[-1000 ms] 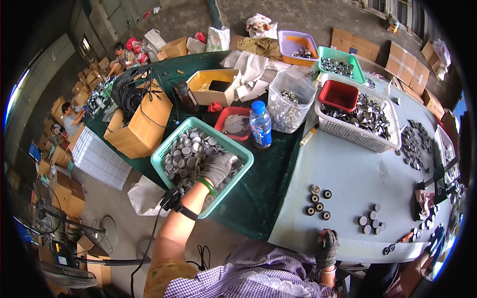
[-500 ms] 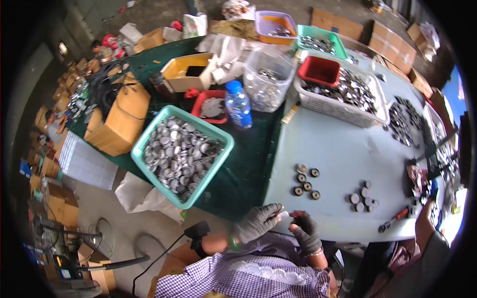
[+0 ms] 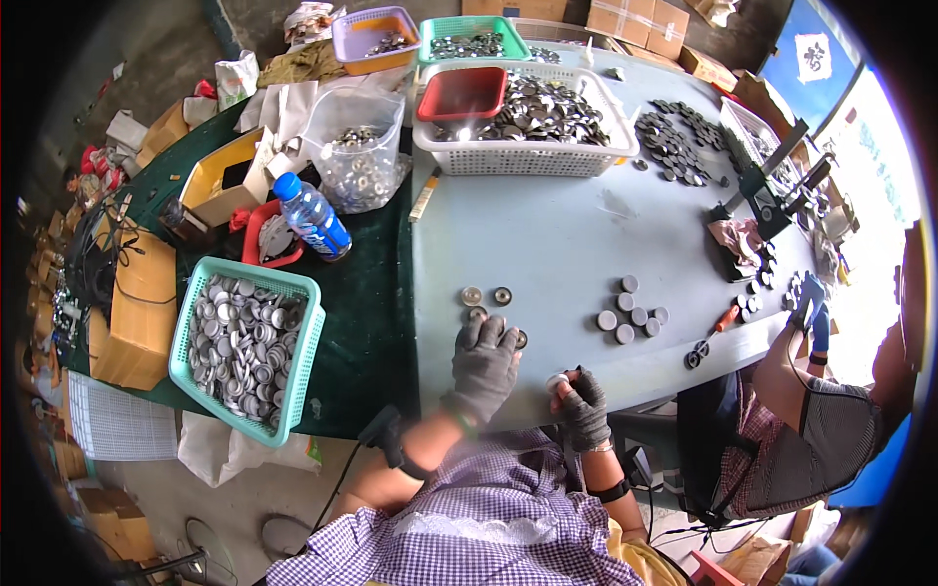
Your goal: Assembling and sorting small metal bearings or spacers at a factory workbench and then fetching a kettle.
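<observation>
My left hand (image 3: 483, 376), in a dark grey fingerless glove, reaches over the near left part of the grey table. Its fingers are stretched out and slightly apart above a small group of round metal caps with dark rings (image 3: 502, 295), hiding some of them. My right hand (image 3: 585, 410), gloved likewise, is at the table's near edge. Its thumb and fingers pinch a small round grey cap (image 3: 557, 381). To the right of the hands lies a cluster of several flat grey caps (image 3: 639, 316). Whether my left fingertips touch a cap I cannot make out.
A turquoise basket of grey caps (image 3: 303, 366) stands left, near a blue-capped bottle (image 3: 315, 223). Farther back is a white basket of metal parts (image 3: 523, 162) with a red tray (image 3: 463, 96). At right are a hand press (image 3: 767, 200), a red-handled tool (image 3: 726, 319) and another person's arm (image 3: 785, 366).
My left hand has moved away from my right hand and forward over the ringed caps. My right hand keeps a cap in its fingers. The whole view has swung to the right.
</observation>
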Motion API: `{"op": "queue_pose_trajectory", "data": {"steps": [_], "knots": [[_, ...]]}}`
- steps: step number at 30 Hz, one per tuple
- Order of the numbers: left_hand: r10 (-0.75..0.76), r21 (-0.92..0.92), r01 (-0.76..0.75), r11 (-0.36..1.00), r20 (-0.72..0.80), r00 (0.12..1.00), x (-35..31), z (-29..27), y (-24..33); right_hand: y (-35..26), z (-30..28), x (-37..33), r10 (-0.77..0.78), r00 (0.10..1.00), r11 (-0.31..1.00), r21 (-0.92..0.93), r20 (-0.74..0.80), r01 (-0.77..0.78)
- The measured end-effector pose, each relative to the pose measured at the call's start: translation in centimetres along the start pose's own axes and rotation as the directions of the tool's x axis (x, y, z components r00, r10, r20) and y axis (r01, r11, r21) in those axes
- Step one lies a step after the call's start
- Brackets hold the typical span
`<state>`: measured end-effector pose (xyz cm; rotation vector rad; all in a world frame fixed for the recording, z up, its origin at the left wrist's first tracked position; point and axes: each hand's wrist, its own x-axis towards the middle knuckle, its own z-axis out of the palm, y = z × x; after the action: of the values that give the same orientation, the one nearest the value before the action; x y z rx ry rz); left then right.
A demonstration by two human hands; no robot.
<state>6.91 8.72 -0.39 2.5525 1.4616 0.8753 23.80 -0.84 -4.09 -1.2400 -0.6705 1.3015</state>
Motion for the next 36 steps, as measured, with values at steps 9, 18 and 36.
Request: {"op": "queue_pose_trajectory", "data": {"steps": [9, 18, 36], "knots": [[-0.03, 0.049, 0.02, 0.999, 0.201, 0.979, 1.1, 2.4, -0.8, -0.3, -0.3, -0.4, 0.019, 1.0, 0.971, 0.237, -0.018, -0.014], [-0.354, -0.789, 0.558, 0.258, 0.46, 0.814, -4.4, -2.7, 1.5, -0.7, 2.1, -2.1, -0.182, 0.958, 0.966, -0.139, 0.223, 0.217], [-0.25, -0.795, 0.568, 0.213, 0.518, 0.818, -6.2, -5.7, 0.7, -2.5, 5.5, -2.0, -0.403, 0.842, 0.714, -0.453, 0.358, 0.534]]}}
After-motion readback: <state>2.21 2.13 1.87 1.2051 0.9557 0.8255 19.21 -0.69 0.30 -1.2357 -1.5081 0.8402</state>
